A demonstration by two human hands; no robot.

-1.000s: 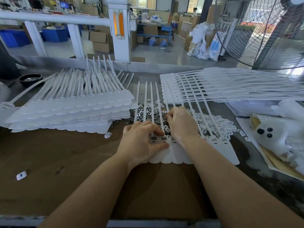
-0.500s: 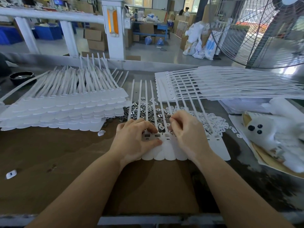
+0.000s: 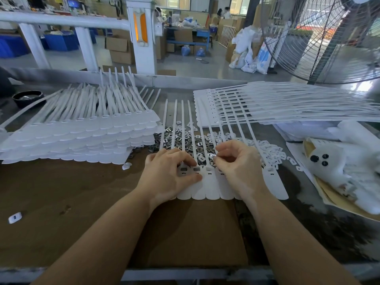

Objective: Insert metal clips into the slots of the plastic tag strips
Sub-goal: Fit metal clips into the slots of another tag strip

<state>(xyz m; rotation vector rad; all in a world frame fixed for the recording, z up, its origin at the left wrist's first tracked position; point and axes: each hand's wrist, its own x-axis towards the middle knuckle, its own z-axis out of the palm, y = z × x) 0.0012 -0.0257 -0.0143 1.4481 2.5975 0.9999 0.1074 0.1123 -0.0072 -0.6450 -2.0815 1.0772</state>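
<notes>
A white plastic tag strip with several joined tags and long tails lies flat in front of me on the brown table. My left hand presses down on its left tags, thumb and fingers spread around two slots that show dark clips. My right hand hovers over the middle tags, its fingertips pinched on a small metal clip. Behind the strip lies a heap of loose metal clips.
A tall pile of tag strips sits at the left, another pile at the back right. White plastic caps are heaped right of the clips. A white plush toy lies at the right; a large fan stands behind.
My right hand has lifted slightly off the strip and now pinches a clip at its fingertips. My left hand stays pressed on the left tags. The view has shifted a little.
</notes>
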